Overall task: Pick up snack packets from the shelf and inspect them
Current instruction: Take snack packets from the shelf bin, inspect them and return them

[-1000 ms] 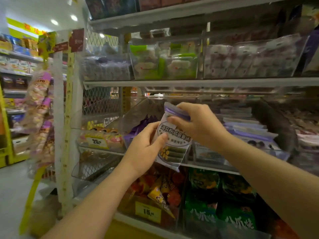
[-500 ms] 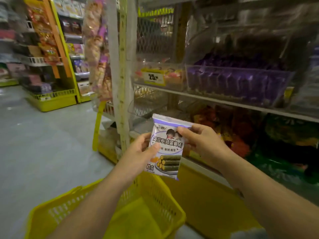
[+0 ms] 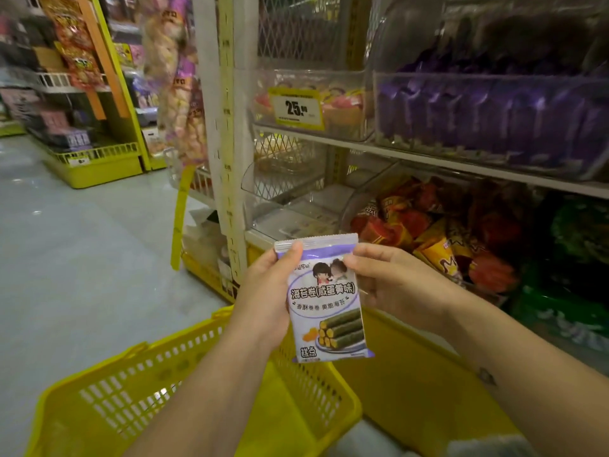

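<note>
A white and purple snack packet (image 3: 326, 301) with a picture of green seaweed rolls is held upright, front facing me, below the shelf. My left hand (image 3: 267, 298) grips its left edge with the thumb over the top corner. My right hand (image 3: 392, 285) pinches its right edge, thumb on the front. Behind, the shelf (image 3: 428, 159) carries a clear bin of purple packets (image 3: 494, 117) like this one.
A yellow shopping basket (image 3: 138, 390) sits on the floor under my left arm. Below the shelf lie red and orange packets (image 3: 428, 232) and green packets (image 3: 566, 258). A price tag (image 3: 296, 108) reads 25. The aisle floor (image 3: 66, 242) stretches left.
The packet has come away from the shelf and down in front of me, turned upright. My view has dropped, so the basket now shows under my arms.
</note>
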